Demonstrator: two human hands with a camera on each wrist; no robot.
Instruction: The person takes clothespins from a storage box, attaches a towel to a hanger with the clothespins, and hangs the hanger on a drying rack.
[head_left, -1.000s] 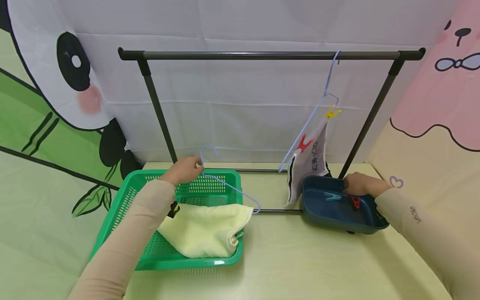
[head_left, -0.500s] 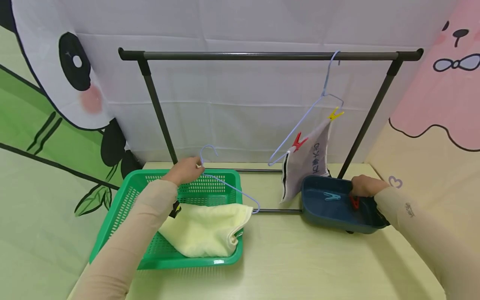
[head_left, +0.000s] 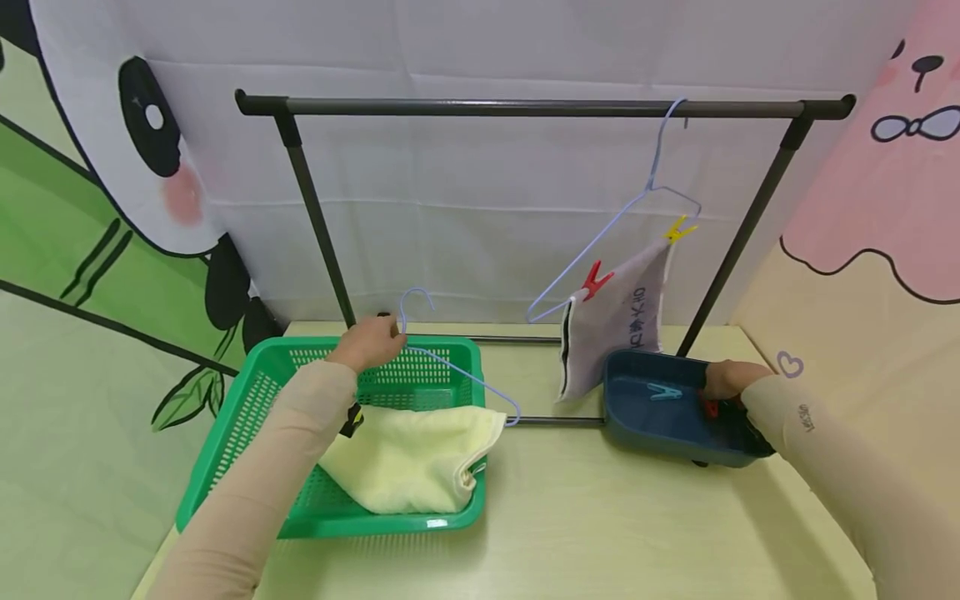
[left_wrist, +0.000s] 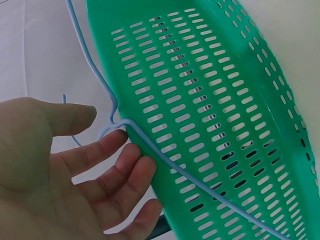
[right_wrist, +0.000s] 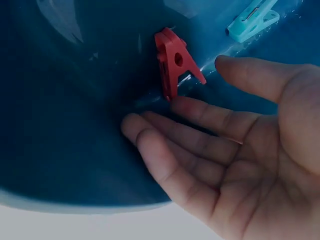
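Over the green basket (head_left: 472, 367), my left hand (head_left: 369, 343) holds a thin blue clothes hanger (head_left: 457, 371) at its neck, hook upward. In the left wrist view, the hanger's twisted neck lies against the index fingertip, near the thumb. Inside the dark blue tray (head_left: 637, 429), my right hand (head_left: 727, 379) reaches toward a red clothespin (right_wrist: 175, 62). The right wrist view shows its fingers loosely bent, one fingertip at the clothespin's lower end, thumb apart. A light blue clothespin (right_wrist: 252, 22) lies nearby. A folded pale yellow towel (head_left: 416, 458) lies in the basket.
A black drying rack (head_left: 480, 108) stands behind. From its bar hangs another blue hanger (head_left: 592, 242), bearing a greyish lettered cloth (head_left: 618, 333) held by a red clothespin (head_left: 596, 281) and a yellow clothespin (head_left: 681, 230). The cloth's lower end is beside the tray on the table (head_left: 585, 517).
My right hand has shifted slightly to the right within the tray, covering more of the red clothespin in the head view. The hanging cloth and hanger have swung round. My left hand stays nearly still.
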